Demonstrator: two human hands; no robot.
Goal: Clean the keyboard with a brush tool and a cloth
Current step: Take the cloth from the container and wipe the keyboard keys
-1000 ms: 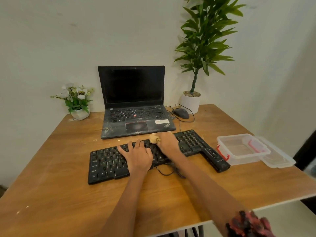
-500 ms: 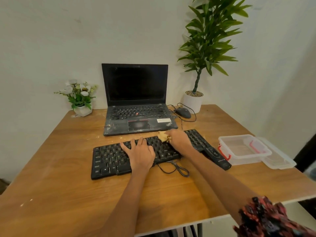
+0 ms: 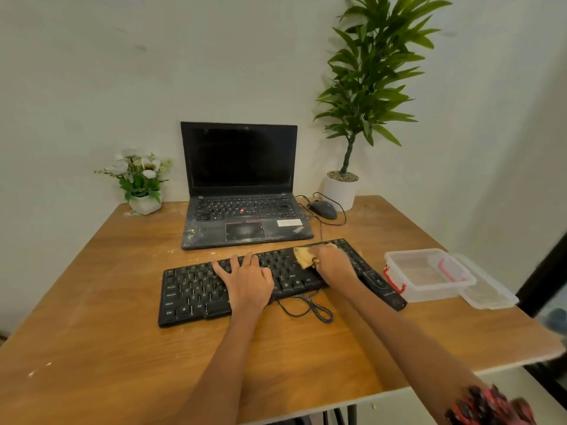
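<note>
Since a second ago the right hand point(image 3: 333, 263) has carried the yellow cloth point(image 3: 304, 256) rightward along the keyboard point(image 3: 196, 289), from just beside the left hand point(image 3: 247, 279) towards the number-pad end. Its fingers are curled round the bunched cloth, which pokes out on the thumb side and presses on the upper key rows. This looks like the wiping step, with the brush tool not in view.

Left of the grip, the left hand lies flat on the middle keys, fingers spread and straight, pinning the board to the wooden table point(image 3: 92, 348). The right forearm reaches in diagonally from the lower right, wrist low over the keys.

Next, I judge, the cloth must sweep the keys that lie right of and nearer than the grip, while the other hand keeps the board from sliding.
</note>
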